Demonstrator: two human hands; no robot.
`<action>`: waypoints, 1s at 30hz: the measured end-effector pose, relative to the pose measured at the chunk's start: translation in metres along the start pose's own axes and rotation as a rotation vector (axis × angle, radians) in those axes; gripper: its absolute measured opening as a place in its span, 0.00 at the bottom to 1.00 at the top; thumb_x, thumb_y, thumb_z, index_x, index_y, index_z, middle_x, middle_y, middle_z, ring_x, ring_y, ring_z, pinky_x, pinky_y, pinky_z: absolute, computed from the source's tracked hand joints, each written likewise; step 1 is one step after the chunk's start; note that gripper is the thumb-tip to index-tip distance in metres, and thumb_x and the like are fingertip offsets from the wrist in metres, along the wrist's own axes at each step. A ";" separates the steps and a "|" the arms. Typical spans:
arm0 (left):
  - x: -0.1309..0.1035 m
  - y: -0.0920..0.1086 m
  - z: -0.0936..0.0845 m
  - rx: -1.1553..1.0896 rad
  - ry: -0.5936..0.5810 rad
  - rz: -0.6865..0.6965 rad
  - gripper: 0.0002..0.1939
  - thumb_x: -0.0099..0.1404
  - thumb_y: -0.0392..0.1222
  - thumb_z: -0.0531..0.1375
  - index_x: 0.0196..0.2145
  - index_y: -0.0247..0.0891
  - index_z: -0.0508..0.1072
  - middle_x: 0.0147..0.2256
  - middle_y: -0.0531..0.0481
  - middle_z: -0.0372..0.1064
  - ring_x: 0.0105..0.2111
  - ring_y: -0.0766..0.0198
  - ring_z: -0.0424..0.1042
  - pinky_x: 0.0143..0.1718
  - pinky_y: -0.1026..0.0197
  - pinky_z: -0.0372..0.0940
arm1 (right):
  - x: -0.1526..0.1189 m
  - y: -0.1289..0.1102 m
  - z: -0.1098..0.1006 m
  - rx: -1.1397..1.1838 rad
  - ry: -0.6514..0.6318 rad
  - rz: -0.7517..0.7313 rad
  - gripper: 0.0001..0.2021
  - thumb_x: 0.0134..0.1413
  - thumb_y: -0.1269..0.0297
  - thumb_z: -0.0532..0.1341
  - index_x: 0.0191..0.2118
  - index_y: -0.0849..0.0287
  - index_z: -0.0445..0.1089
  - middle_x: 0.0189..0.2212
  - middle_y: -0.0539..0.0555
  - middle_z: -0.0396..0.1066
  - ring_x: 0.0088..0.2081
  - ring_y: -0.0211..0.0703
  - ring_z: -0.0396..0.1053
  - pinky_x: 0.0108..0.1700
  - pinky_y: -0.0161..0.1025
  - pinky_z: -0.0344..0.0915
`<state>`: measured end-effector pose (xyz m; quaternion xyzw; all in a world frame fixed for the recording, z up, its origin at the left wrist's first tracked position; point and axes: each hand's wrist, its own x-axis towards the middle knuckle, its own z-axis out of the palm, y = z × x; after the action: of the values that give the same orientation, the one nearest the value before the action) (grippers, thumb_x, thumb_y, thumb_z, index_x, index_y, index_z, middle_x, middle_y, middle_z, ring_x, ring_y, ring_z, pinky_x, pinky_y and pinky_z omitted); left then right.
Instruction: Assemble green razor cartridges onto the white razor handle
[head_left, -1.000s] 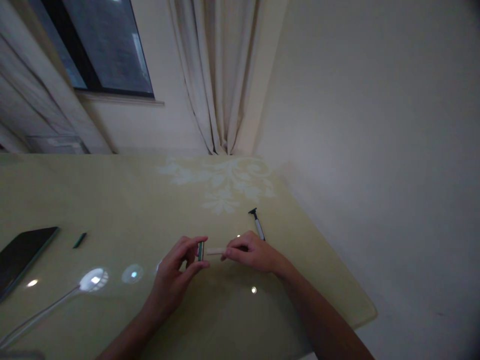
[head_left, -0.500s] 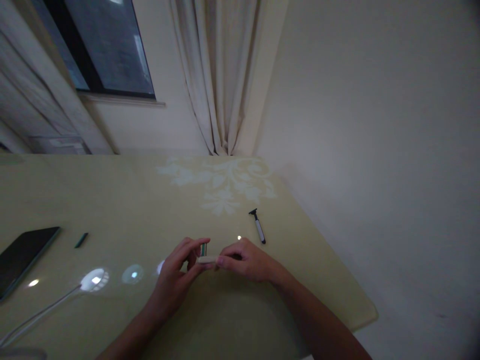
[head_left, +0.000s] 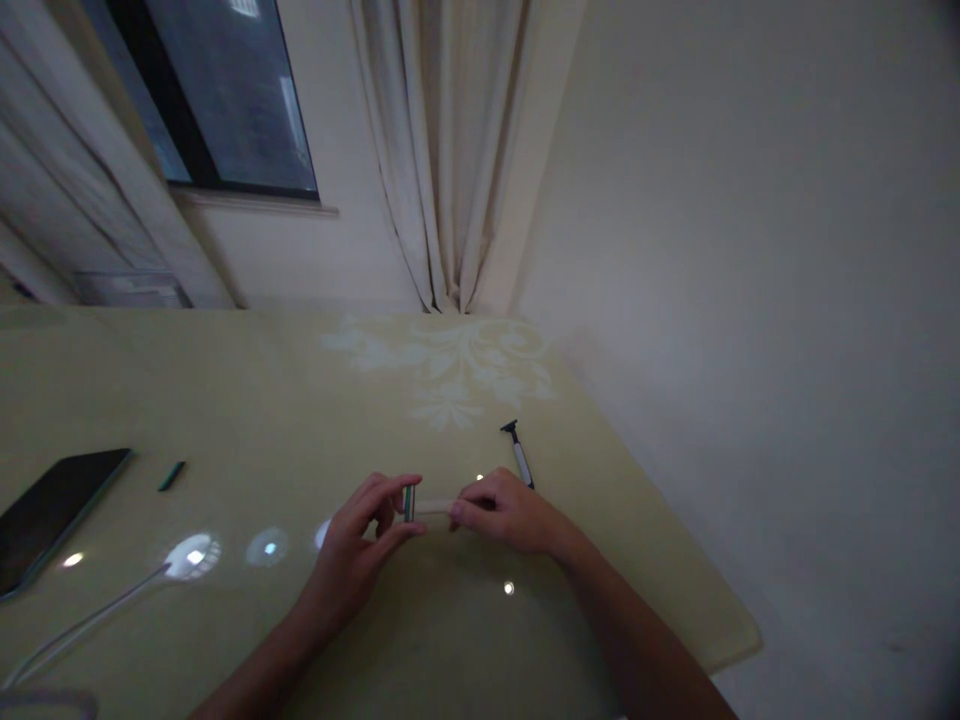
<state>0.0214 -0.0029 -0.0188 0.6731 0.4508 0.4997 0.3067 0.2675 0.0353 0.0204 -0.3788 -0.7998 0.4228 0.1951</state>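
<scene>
Between the thumb and fingertips of my left hand (head_left: 367, 530) is a small razor head (head_left: 409, 503), striped green, white and dark and held upright by its ends. My right hand (head_left: 506, 515) pinches one end of a thin pale strip (head_left: 433, 507). The strip's other end reaches the razor head's right side; whether they touch I cannot tell. Just beyond my right hand lies a razor handle (head_left: 519, 455), grey and black with a dark top end.
On the left of the glossy table (head_left: 247, 400) lie a dark tablet or phone (head_left: 56, 515) and a small dark green piece (head_left: 172, 476). A pale cable (head_left: 90, 620) runs along the near left. A wall (head_left: 712, 350) borders the table's right side.
My right hand has moved slightly right and up with the pale strip. The strip, formerly across the lower part of the razor head, now extends from its right side.
</scene>
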 end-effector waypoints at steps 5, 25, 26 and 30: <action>0.001 0.002 0.000 -0.015 0.002 0.002 0.19 0.66 0.41 0.69 0.54 0.51 0.80 0.32 0.56 0.65 0.28 0.66 0.67 0.32 0.65 0.64 | 0.000 -0.001 0.003 0.038 -0.009 -0.026 0.22 0.70 0.51 0.59 0.37 0.62 0.84 0.19 0.45 0.60 0.23 0.33 0.55 0.27 0.34 0.48; 0.000 0.004 0.002 -0.004 0.022 0.002 0.18 0.67 0.41 0.68 0.54 0.49 0.80 0.32 0.55 0.66 0.28 0.65 0.67 0.32 0.64 0.64 | 0.000 -0.002 0.009 -0.204 0.085 -0.014 0.23 0.70 0.51 0.56 0.27 0.60 0.74 0.19 0.46 0.59 0.23 0.35 0.56 0.29 0.37 0.46; 0.000 0.004 0.002 -0.008 0.016 0.003 0.18 0.66 0.41 0.69 0.54 0.49 0.80 0.32 0.55 0.66 0.28 0.65 0.67 0.32 0.64 0.64 | 0.001 -0.003 0.010 -0.196 0.075 -0.029 0.24 0.70 0.50 0.55 0.27 0.60 0.73 0.19 0.46 0.59 0.23 0.35 0.56 0.29 0.37 0.46; 0.003 0.002 -0.001 -0.020 0.014 -0.025 0.17 0.66 0.41 0.69 0.53 0.48 0.80 0.32 0.55 0.66 0.29 0.65 0.67 0.33 0.64 0.64 | 0.002 -0.003 0.014 -0.285 0.098 -0.030 0.23 0.69 0.50 0.57 0.25 0.60 0.68 0.19 0.45 0.56 0.23 0.34 0.53 0.29 0.38 0.44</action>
<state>0.0219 -0.0015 -0.0155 0.6609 0.4562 0.5050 0.3163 0.2563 0.0285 0.0152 -0.4109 -0.8468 0.2829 0.1845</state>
